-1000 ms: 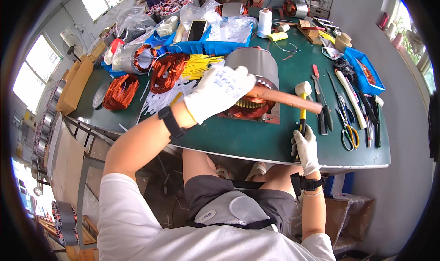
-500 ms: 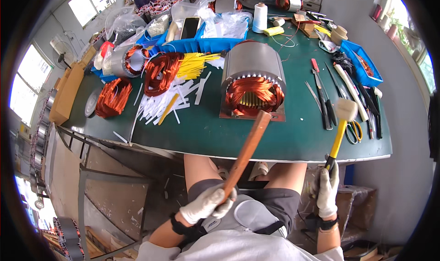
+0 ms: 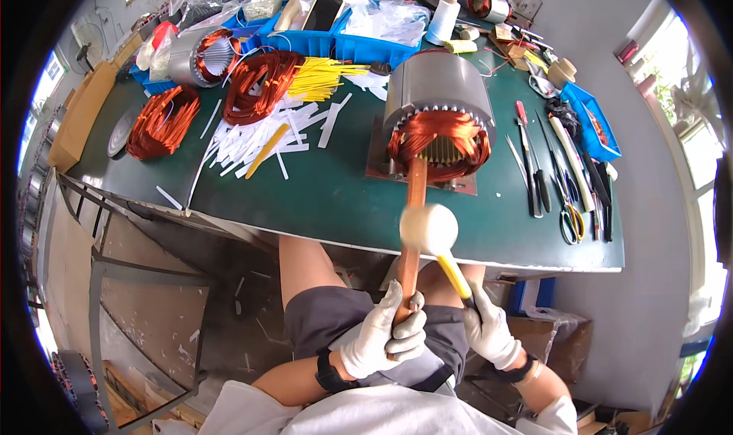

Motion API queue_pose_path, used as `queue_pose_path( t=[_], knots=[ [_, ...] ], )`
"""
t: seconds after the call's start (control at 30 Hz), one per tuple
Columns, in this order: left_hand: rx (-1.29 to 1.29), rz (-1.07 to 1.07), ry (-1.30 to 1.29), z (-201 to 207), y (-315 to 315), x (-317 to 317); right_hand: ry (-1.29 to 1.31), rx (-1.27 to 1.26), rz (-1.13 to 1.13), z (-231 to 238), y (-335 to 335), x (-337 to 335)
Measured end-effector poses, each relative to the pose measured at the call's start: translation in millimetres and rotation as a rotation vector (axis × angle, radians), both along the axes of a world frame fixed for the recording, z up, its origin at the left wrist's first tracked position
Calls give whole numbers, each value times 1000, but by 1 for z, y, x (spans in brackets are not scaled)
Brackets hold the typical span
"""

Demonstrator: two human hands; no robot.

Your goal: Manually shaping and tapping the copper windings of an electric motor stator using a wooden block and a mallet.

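Nearest is the white-gloved left hand [image 3: 376, 340], its fingers clamped around the lower end of a long reddish-brown wooden bar [image 3: 409, 275]. The white-gloved right hand [image 3: 492, 336] has its fingers closed on the black grip of a yellow-handled mallet with round cream head [image 3: 431, 230]. This head overlaps the bar (if they touch, I cannot tell). Farther, on the green table [image 3: 321, 206], stands the grey metal stator with copper windings [image 3: 439, 91]; the bar's far end is at its near opening. Left of the stator lie thin white strips [image 3: 237, 141]; behind it, to the left, a blue plastic bin [image 3: 374, 49].
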State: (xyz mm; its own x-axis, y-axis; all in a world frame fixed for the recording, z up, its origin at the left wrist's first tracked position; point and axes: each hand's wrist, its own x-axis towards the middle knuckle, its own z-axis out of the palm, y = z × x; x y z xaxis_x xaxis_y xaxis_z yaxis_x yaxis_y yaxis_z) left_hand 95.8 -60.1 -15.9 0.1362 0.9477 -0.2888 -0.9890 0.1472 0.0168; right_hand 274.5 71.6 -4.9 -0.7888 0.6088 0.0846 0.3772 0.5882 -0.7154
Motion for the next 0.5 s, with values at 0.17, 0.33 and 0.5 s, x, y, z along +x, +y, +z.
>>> queue_pose_path(
  t=[0.17, 0.33, 0.5],
  knots=[
    [148, -82, 1, 12, -8, -5, 57, 416, 124, 80, 12, 3],
    [246, -36, -248, -11, 15, 3, 916, -225, -16, 65, 36, 16],
    [148, -114, -257, -9, -6, -1, -154, 44, -9, 58, 18, -1]
  ],
)
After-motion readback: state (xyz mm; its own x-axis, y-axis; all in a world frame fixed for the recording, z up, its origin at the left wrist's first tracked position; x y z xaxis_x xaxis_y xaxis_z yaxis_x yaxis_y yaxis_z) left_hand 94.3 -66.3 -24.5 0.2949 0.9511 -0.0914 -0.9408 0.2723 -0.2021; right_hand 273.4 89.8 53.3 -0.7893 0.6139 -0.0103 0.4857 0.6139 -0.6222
